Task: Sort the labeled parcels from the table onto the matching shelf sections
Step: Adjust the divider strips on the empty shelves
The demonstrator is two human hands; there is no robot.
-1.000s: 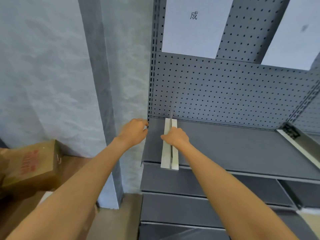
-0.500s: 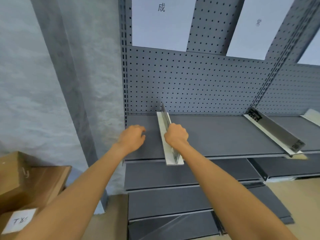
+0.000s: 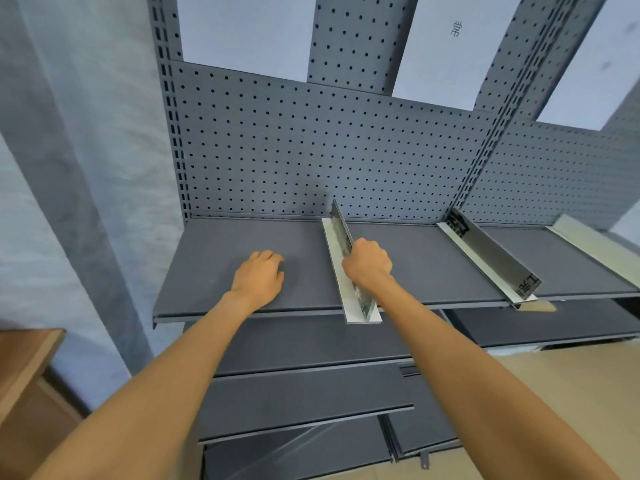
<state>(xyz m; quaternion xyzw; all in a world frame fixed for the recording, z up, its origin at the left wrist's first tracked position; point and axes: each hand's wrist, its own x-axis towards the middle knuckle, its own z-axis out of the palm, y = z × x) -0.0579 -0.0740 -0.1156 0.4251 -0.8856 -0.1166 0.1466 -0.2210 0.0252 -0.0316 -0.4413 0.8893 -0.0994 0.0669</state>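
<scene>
- Head view: the right hand (image 3: 367, 263) grips the upright fin of a metal divider (image 3: 349, 271), fingers curled round its top edge about midway along.
- The divider stands on the top shelf (image 3: 242, 247), its pale base flat on the board, its back end at the pegboard (image 3: 311, 150) and its front end jutting just past the shelf's front lip.
- The left hand (image 3: 259, 277) rests on the shelf left of the divider, knuckles up and fingers loosely bent, holding nothing; it is apart from the divider.
- Both forearms reach up from the bottom of the frame.
- A second divider (image 3: 491, 258) lies on the same shelf to the right, slanting toward the front edge, with dark printed marks at both ends.
- A third, pale divider (image 3: 595, 244) sits farther right, cut off by the frame edge.
- White label sheets (image 3: 453, 46) hang on the pegboard above the shelf sections; one bears a small character, too blurred to read.
- Below the top shelf, lower shelves (image 3: 304, 344) step outward toward the floor.
- A tan strip (image 3: 536, 308) pokes out under the front end of the second divider; what it is cannot be told.
- A brown box (image 3: 24, 368) sits at lower left beside the wall (image 3: 86, 133).
- No parcel shows in either hand or on the shelf sections in view.
</scene>
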